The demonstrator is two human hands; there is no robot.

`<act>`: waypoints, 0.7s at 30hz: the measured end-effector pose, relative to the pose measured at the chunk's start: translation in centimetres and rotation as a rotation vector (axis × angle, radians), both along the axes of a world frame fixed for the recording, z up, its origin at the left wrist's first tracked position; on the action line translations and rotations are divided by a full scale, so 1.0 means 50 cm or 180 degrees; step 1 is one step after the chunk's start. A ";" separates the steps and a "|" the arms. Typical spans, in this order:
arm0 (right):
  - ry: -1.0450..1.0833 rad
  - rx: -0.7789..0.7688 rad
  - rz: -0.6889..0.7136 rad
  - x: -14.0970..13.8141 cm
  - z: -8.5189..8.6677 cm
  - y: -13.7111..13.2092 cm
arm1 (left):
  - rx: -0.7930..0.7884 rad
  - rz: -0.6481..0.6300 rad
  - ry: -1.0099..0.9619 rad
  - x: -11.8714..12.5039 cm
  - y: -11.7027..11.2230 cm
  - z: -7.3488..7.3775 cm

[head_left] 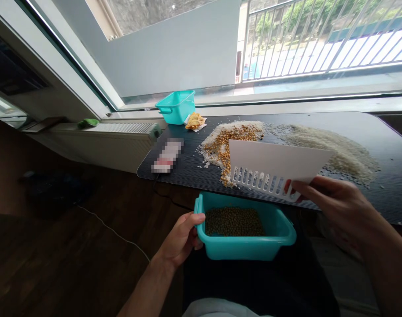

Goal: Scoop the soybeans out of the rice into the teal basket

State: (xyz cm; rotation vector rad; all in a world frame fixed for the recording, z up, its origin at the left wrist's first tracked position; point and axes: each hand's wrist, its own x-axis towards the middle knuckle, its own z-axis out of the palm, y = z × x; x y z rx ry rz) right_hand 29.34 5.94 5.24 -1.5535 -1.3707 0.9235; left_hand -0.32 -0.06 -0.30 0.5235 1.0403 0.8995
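My left hand grips the left rim of a turquoise plastic tub held below the table's front edge. Small greenish-brown grains cover the tub's bottom. In my right hand is a flat white plastic piece with a row of slots along its lower edge. It is tilted over the table's front edge, above the tub's back rim. Behind its left end lies a pile of yellow-orange kernels mixed with white grains. A heap of pale rice-like grains spreads to the right, partly hidden by the white piece.
A second turquoise tub stands at the back left of the dark table, by a yellow snack-like item on white paper. A blurred-out device with a cable lies on the left. A radiator and window border the table.
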 end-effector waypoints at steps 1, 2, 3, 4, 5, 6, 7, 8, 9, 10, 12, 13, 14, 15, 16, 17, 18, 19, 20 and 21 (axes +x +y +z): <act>-0.0016 -0.0007 0.0011 -0.001 -0.002 0.002 | -0.0002 0.0004 0.0004 0.000 0.000 -0.001; -0.0001 -0.0024 0.0028 -0.001 -0.004 0.003 | 0.0000 0.0001 0.0009 0.000 0.001 -0.002; 0.0040 -0.0046 0.0049 -0.002 -0.005 0.004 | 0.0002 -0.0005 0.0012 -0.001 0.001 -0.002; 0.0096 -0.0071 0.0070 -0.003 -0.006 0.004 | 0.0006 -0.0010 0.0011 -0.001 0.001 -0.002; 0.0153 -0.0086 0.0081 -0.004 -0.006 0.003 | 0.0008 -0.0013 0.0005 -0.001 0.001 -0.002; 0.0200 -0.0093 0.0085 -0.004 -0.005 0.002 | 0.0007 -0.0017 -0.0003 -0.001 0.002 -0.001; 0.0237 -0.0098 0.0090 -0.004 -0.004 0.001 | 0.0008 -0.0018 -0.0009 -0.001 0.002 -0.001; 0.0262 -0.0100 0.0089 -0.003 -0.003 0.000 | 0.0011 -0.0016 -0.0011 0.000 0.002 0.000; 0.0275 -0.0100 0.0087 -0.003 -0.003 -0.001 | 0.0015 -0.0015 -0.0006 0.000 0.002 0.000; 0.0276 -0.0092 0.0083 -0.002 -0.002 -0.001 | 0.0019 -0.0016 0.0001 0.000 0.002 0.000; 0.0263 -0.0079 0.0074 -0.003 -0.001 -0.001 | 0.0033 -0.0024 0.0015 -0.001 0.001 0.000; 0.0250 -0.0072 0.0060 -0.004 -0.001 0.000 | 0.0040 -0.0030 0.0017 -0.001 0.001 -0.001; 0.0234 -0.0066 0.0049 -0.005 0.000 0.000 | 0.0039 -0.0034 0.0016 -0.001 0.001 -0.001; 0.0221 -0.0067 0.0047 -0.007 0.000 0.000 | 0.0033 -0.0033 0.0013 -0.001 0.001 -0.002; 0.0212 -0.0076 0.0054 -0.008 0.001 0.000 | 0.0026 -0.0033 0.0012 -0.002 0.001 -0.002; 0.0217 -0.0088 0.0072 -0.010 0.001 -0.001 | 0.0016 -0.0031 0.0013 -0.002 0.001 -0.002; 0.0239 -0.0102 0.0094 -0.011 0.002 -0.002 | 0.0009 -0.0028 0.0015 -0.002 0.001 -0.002; 0.0271 -0.0111 0.0112 -0.012 0.003 -0.003 | 0.0007 -0.0025 0.0020 -0.002 0.001 -0.002; 0.0300 -0.0119 0.0126 -0.013 0.004 -0.004 | 0.0006 -0.0022 0.0027 -0.002 0.001 -0.002; 0.0324 -0.0120 0.0128 -0.013 0.005 -0.005 | 0.0004 -0.0021 0.0035 -0.001 0.001 -0.002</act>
